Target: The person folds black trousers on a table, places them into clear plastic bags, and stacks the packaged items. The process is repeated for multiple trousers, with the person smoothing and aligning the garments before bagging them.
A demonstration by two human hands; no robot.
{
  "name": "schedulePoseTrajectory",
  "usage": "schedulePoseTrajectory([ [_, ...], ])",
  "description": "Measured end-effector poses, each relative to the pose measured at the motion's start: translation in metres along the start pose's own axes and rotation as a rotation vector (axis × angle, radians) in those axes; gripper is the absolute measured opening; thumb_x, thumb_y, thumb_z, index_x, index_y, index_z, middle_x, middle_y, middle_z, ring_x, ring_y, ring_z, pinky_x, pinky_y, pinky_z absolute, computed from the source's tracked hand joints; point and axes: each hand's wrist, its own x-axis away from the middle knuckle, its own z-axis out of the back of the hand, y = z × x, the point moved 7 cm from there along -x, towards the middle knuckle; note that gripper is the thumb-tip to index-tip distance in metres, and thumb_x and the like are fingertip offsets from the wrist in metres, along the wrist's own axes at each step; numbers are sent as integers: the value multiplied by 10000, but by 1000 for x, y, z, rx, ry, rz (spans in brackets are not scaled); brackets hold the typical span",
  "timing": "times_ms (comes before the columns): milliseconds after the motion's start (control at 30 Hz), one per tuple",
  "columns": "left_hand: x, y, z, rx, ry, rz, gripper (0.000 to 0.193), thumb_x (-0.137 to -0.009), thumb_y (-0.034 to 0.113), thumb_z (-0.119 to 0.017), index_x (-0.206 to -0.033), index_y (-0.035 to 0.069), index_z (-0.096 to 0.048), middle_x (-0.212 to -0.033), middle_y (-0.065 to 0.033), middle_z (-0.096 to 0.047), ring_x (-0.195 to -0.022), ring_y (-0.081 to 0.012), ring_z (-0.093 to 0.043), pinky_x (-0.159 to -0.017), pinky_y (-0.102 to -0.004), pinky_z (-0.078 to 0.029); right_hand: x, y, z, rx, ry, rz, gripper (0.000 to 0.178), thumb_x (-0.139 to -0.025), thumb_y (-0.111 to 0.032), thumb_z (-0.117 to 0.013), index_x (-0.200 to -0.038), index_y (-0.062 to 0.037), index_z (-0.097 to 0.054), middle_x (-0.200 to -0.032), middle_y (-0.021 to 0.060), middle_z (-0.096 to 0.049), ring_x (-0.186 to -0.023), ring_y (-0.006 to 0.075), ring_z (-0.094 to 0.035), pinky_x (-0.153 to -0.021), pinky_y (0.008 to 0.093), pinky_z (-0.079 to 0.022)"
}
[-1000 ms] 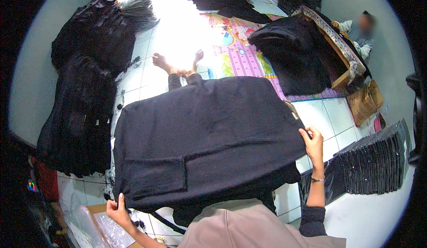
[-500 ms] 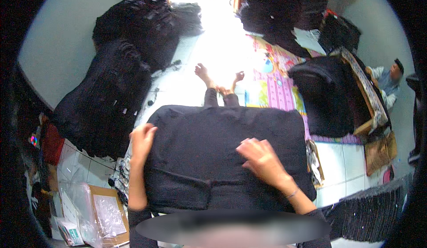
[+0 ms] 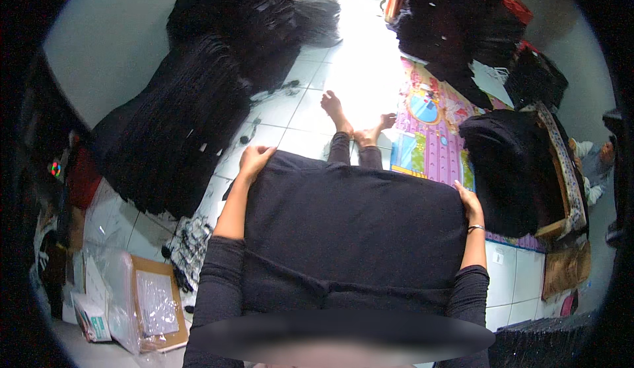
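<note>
Head view: plastic-wrapped cardboard (image 3: 158, 302) lies at the near left corner of the tiled floor (image 3: 300, 113), near a long black fabric pile (image 3: 178, 123). The left hand (image 3: 256, 163) has its grip closed on the far left corner of the black cloth (image 3: 356, 226), spread over the person's legs (image 3: 341, 148); the right hand (image 3: 469, 204) holds its far right corner. Rightward, a black heap (image 3: 505, 170) covers the right edge of the printed mat (image 3: 432, 145).

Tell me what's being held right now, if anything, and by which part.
The black cloth: the left hand grips its far left corner, the right hand its right edge near the far corner.
</note>
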Motion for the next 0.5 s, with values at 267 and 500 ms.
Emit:
schedulePoseTrajectory([
  [267, 30, 45, 37, 633, -220, -125, 237, -885, 275, -704, -969, 54, -690, -884, 27, -665, -797, -63, -564, -737, -233, -431, 3, -9, 21, 124, -172, -160, 292, -917, -314, -638, -997, -37, -682, -806, -24, -664, -643, 97, -600, -563, 262, -456],
  [500, 152, 47, 115, 509, -215, -92, 227, -858, 260, -727, -901, 42, -682, -790, 35, -613, -726, -65, -518, -693, -235, -411, 146, -74, 86, 238, 33, 654, 125, -880, -42, -620, -955, -26, -522, -915, -23, -487, -871, 91, -461, -813, 216, -378],
])
